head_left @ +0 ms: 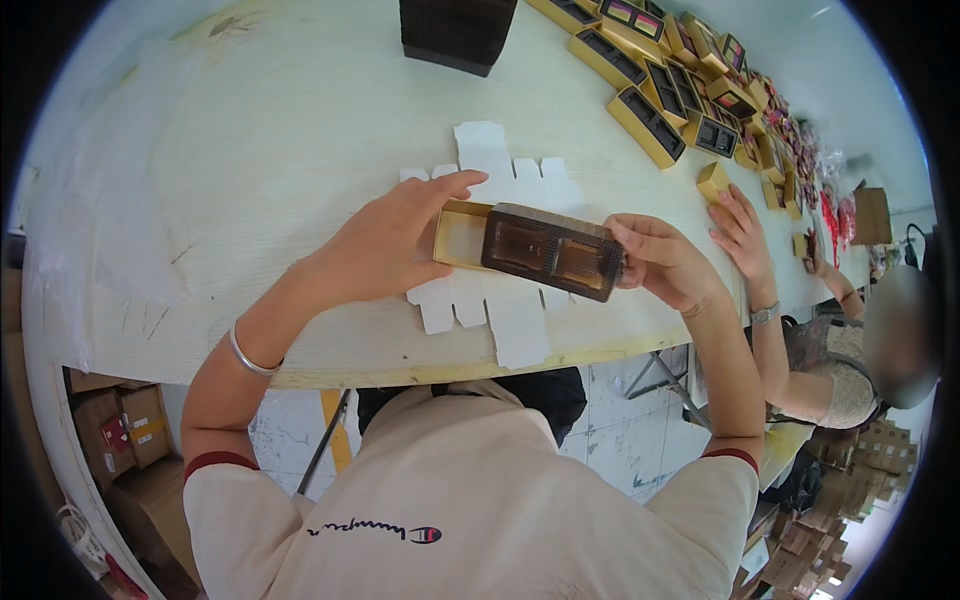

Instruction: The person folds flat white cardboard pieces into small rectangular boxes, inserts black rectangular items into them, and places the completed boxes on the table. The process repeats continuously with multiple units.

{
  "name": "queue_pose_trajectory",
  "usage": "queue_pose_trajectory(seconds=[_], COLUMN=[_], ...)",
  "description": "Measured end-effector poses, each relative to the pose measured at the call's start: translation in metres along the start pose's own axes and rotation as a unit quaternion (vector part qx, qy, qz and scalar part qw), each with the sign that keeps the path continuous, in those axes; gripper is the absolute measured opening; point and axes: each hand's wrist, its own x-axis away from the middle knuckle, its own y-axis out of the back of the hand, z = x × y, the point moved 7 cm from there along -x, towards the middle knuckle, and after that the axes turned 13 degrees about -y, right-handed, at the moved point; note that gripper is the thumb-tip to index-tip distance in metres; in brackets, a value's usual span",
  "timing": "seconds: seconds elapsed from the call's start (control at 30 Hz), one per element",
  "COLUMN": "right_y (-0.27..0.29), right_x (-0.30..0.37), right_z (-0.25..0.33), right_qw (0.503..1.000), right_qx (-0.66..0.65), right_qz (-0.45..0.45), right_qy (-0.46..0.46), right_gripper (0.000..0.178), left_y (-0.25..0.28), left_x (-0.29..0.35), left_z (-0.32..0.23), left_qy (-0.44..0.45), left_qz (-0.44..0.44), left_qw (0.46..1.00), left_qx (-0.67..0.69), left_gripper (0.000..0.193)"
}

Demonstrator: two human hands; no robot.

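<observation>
My left hand (385,240) grips the left end of a narrow gold box (462,238), its fingers over the far side and the thumb at the near side. The box is open at the top and its pale inside shows. In my right hand (665,262) is a dark brown plastic tray insert (552,252) with two square hollows, pinched at its right end. The insert lies slantwise over the right part of the box and hides it; how far it sits inside, I cannot tell. Under both lie flat, unfolded white carton blanks (515,335).
A dark brown stack (455,35) stands at the table's far edge. Several gold boxes with black inserts (645,125) are heaped at the far right. To my right, a co-worker's hand (738,230) holds a gold box (713,182). Cardboard cartons (125,430) sit below the table's left side.
</observation>
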Motion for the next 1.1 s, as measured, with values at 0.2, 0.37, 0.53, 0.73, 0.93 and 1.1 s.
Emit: queue_pose_trajectory(seconds=[0.2, 0.37, 0.53, 0.73, 0.93, 1.1], right_y=[-0.027, -0.065, -0.072, -0.053, -0.071, -0.067], right_x=[-0.022, 0.023, 0.036, 0.029, 0.017, 0.018], right_z=[-0.007, 0.028, 0.016, 0.022, 0.018, 0.023], right_qw=[0.998, 0.822, 0.614, 0.739, 0.625, 0.619], right_qx=[0.048, 0.458, 0.603, 0.555, 0.632, 0.656], right_qz=[0.048, -0.137, -0.233, -0.123, -0.201, -0.123], right_qy=[-0.011, 0.309, 0.453, 0.362, 0.413, 0.414], right_gripper=[0.026, 0.067, 0.062, 0.052, 0.050, 0.050], left_y=[-0.006, -0.004, -0.008, -0.008, -0.006, -0.010], left_x=[-0.004, 0.002, -0.003, -0.002, -0.004, -0.004], left_z=[-0.013, -0.007, -0.012, -0.013, -0.006, -0.004], left_qy=[-0.112, -0.080, -0.086, -0.071, -0.078, -0.042], left_qz=[-0.018, -0.038, -0.022, -0.009, -0.015, -0.005], left_qw=[0.992, 0.994, 0.993, 0.996, 0.993, 0.999], left_qx=[-0.053, -0.067, -0.078, -0.056, -0.088, -0.033], left_gripper=[0.070, 0.067, 0.073, 0.074, 0.062, 0.066])
